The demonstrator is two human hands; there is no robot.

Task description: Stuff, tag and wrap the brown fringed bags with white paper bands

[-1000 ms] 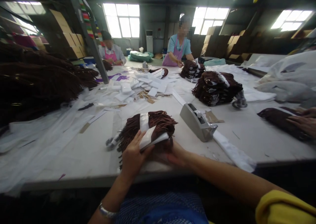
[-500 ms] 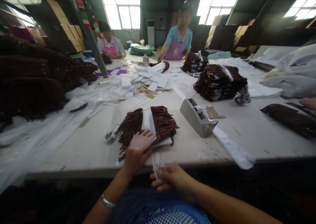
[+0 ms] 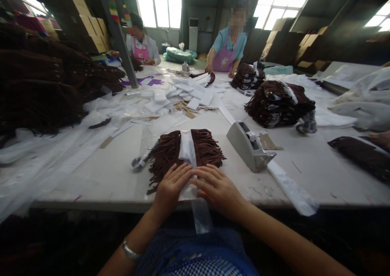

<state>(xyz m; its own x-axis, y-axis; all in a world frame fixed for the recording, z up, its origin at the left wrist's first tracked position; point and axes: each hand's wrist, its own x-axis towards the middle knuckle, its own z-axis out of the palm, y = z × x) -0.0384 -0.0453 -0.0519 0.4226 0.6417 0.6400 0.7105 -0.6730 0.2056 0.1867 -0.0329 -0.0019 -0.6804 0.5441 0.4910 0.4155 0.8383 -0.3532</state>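
A brown fringed bag (image 3: pixel 209 148) lies near the table's front edge with a white wrapping strip (image 3: pixel 187 146) across its middle. Both hands rest on the near side of it, fingertips almost meeting over the strip. My left hand (image 3: pixel 172 182) lies flat with its fingers stretched out. Beside it, my right hand (image 3: pixel 217 188) is also flat, fingers extended. Below them a clear plastic flap (image 3: pixel 201 216) hangs over the table edge. Left of the bag sits a small plastic-wrapped bundle (image 3: pixel 139 162). The near edge of the bag is hidden under my hands.
A grey tape dispenser (image 3: pixel 248 146) stands right of the bag. Wrapped brown bags (image 3: pixel 278 103) are stacked behind it. White paper pieces (image 3: pixel 183 93) cover the table's middle. Dark brown goods (image 3: pixel 33 93) pile up at left. Two people, one in a purple apron (image 3: pixel 225 59), work across the table.
My right hand has come up from below the table edge onto the bag, letting go of the clear plastic, which now hangs loose. My left hand stays on the bag.
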